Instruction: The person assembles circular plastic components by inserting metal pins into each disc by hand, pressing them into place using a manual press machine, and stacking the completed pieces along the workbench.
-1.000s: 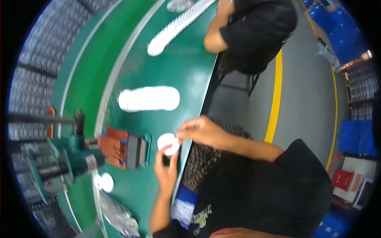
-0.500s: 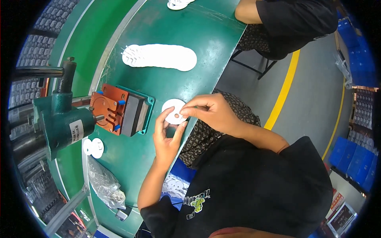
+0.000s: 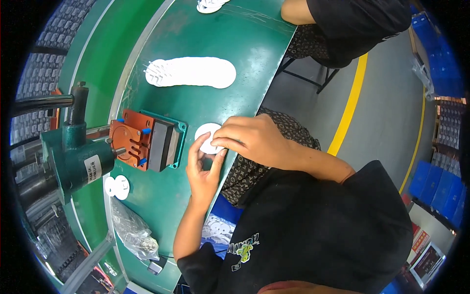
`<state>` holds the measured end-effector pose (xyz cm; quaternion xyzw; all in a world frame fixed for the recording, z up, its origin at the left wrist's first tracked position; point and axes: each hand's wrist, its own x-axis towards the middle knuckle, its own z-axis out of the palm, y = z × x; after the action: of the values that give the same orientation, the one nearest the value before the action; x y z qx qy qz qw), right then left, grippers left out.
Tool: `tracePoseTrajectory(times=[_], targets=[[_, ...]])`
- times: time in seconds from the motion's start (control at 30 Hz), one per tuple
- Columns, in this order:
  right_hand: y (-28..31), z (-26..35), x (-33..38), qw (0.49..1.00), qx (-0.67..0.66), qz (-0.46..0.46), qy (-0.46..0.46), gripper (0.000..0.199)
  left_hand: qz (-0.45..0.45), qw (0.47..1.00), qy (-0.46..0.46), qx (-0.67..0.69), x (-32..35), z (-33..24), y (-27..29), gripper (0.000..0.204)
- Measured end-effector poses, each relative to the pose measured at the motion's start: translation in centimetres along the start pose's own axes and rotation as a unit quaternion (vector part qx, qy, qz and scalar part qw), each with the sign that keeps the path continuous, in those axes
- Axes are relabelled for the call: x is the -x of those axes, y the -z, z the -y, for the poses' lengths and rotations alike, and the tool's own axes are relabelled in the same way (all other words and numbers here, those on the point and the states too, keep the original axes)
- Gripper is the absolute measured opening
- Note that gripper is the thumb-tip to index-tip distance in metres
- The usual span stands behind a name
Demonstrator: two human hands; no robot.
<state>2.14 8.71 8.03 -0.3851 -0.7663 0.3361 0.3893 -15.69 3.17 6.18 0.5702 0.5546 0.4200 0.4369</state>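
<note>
A white round disc (image 3: 204, 130) is held near the front edge of the green table, between both hands. My left hand (image 3: 202, 171) grips it from below at the rim, thumb and fingers closed around its sides. Across its right part lies my right hand (image 3: 252, 140), fingers bent and fingertips pressed on the disc's face; they cover its middle. Whether a small part sits under those fingertips is hidden. Just left of the hands stands an orange fixture (image 3: 131, 139) with slots and blue pins, on a dark block over a teal base.
A green press (image 3: 81, 159) reaches in from the left toward the fixture. Overlapping white discs (image 3: 196, 72) lie in a row farther back. Two white pieces (image 3: 117, 187) and a clear plastic bag (image 3: 133, 230) lie at left. A co-worker's arm (image 3: 297, 12) rests at the far edge.
My right hand has shifted slightly left and turned over the disc, so its fingers now cover the centre hole seen before. My left hand keeps its hold.
</note>
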Motion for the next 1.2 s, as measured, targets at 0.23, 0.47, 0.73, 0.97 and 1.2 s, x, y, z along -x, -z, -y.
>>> tracePoseTrajectory(times=[0.23, 0.47, 0.73, 0.97, 1.2], targets=[[-0.4, 0.3, -0.2, 0.999, -0.03, 0.01, 0.008, 0.026, 0.002, 0.995, 0.037, 0.092, 0.2, 0.2, 0.1, 0.061], [1.8, -2.1, 1.5, 0.932, -0.201, 0.044, -0.299, 0.026, -0.006, 0.998, -0.016, -0.055, 0.4, -0.2, 0.4, 0.024], [0.8, -1.2, 2.7, 0.973, -0.067, 0.08, -0.204, 0.02, -0.093, 0.879, -0.287, -0.371, 0.7, -3.2, 1.2, 0.033], [2.3, -1.7, 2.6, 0.976, -0.095, 0.11, -0.163, 0.017, -0.279, 0.834, -0.258, -0.4, 0.6, -4.2, 4.4, 0.032], [2.6, -1.2, 1.4, 0.98, -0.107, 0.104, -0.132, 0.016, -0.389, 0.774, -0.192, -0.461, -2.2, -2.8, 6.6, 0.03]])
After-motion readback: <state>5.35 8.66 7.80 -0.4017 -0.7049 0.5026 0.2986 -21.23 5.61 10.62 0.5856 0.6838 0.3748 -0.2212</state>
